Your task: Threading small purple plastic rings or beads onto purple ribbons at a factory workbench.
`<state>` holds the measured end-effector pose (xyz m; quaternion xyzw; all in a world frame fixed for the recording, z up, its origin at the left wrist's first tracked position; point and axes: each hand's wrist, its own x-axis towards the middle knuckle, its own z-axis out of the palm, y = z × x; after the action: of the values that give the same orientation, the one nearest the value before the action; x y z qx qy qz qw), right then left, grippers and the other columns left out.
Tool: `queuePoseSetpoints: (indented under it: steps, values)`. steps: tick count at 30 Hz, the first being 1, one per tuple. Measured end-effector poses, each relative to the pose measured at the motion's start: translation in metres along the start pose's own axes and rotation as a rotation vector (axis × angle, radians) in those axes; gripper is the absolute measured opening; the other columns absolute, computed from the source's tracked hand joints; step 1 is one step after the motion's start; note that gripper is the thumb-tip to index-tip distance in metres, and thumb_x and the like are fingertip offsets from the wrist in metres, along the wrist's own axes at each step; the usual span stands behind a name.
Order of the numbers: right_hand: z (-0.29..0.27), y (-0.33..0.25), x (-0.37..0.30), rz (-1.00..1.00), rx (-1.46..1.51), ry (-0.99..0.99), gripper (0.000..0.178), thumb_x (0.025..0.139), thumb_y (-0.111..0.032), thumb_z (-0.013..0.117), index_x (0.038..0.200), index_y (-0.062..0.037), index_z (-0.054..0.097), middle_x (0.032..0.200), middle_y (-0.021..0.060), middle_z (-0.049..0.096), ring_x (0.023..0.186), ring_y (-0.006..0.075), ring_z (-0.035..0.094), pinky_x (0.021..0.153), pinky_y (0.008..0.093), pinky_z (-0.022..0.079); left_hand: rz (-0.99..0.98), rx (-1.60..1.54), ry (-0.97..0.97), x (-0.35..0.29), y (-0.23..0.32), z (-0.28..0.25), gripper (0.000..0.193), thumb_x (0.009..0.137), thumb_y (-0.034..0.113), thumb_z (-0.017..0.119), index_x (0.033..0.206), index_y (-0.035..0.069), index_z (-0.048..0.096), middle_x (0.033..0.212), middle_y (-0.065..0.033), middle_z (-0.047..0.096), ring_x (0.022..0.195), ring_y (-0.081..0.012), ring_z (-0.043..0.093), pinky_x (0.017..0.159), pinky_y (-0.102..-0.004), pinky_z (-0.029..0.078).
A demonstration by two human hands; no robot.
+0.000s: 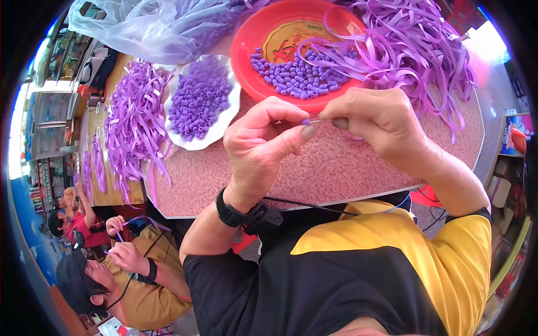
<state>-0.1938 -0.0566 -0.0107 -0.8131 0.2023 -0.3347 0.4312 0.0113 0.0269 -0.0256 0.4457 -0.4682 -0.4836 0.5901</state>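
At the far left a co-worker's hands (124,246) work on something purple at the next seat. On the wooden tabletop (112,193) beside them lies a heap of loose purple ribbon strips (134,117). Next comes a white scalloped dish (197,140) on the pink speckled tabletop (336,168), filled with short purple tube beads (199,98).

The left hand (263,143) has its grip nearly closed, thumb and forefinger pinching 1 small purple bead (305,121) at the fingertips, raised above the tabletop in front of the red plate. The bead looks very light, smooth and easy to drop; a pinch across its sides, leaving the hole ends free, seems the sound way to hold it. A thin needle (320,120) or wire meets the bead; it seems stiff but slender, and is best taken close to its tip for control.

The right hand (381,120) has its grip closed on that needle, thumb pressed against forefinger.

Behind both hands the red plate (246,45) holds more purple tube beads (297,75), with ribbon strips (426,50) spilling over its right rim in a soft, tangled mound. A clear plastic bag (145,25) lies at the top left.
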Motion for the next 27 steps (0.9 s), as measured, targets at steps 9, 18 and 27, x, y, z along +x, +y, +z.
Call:
queuePoseSetpoints:
  steps: [9, 18, 27]
  values:
    - [-0.001, 0.001, 0.001, -0.017, 0.019, 0.015, 0.024, 0.083, 0.014, 0.059, 0.100, 0.0019, 0.070, 0.084, 0.0098, 0.069, 0.075, 0.0144, 0.066, 0.071, 0.0255, 0.053, 0.042, 0.053, -0.005, 0.000, 0.002, 0.002, 0.015, 0.082, -0.003, 0.076, 0.095, -0.001, 0.068, 0.087, -0.0024, 0.064, 0.071, -0.0064, 0.059, 0.061, -0.0192, 0.047]
    - [0.000, -0.017, 0.004, 0.271, 0.047, -0.086, 0.023, 0.084, 0.011, 0.060, 0.102, 0.0005, 0.069, 0.085, 0.0072, 0.068, 0.068, 0.0099, 0.060, 0.062, 0.0223, 0.047, 0.117, 0.248, -0.058, -0.003, 0.001, 0.005, 0.016, 0.081, -0.003, 0.076, 0.095, -0.002, 0.069, 0.084, -0.0021, 0.063, 0.074, -0.0070, 0.057, 0.066, -0.0203, 0.047]
    - [-0.001, -0.002, -0.005, -0.026, 0.047, 0.032, 0.014, 0.087, 0.000, 0.067, 0.101, 0.0008, 0.067, 0.081, 0.0028, 0.061, 0.073, 0.0089, 0.054, 0.066, 0.0237, 0.042, 0.171, 0.846, 0.080, -0.018, 0.040, -0.033, 0.024, 0.072, 0.003, 0.080, 0.093, 0.001, 0.069, 0.081, -0.0052, 0.061, 0.066, -0.0130, 0.058, 0.059, -0.0257, 0.047]
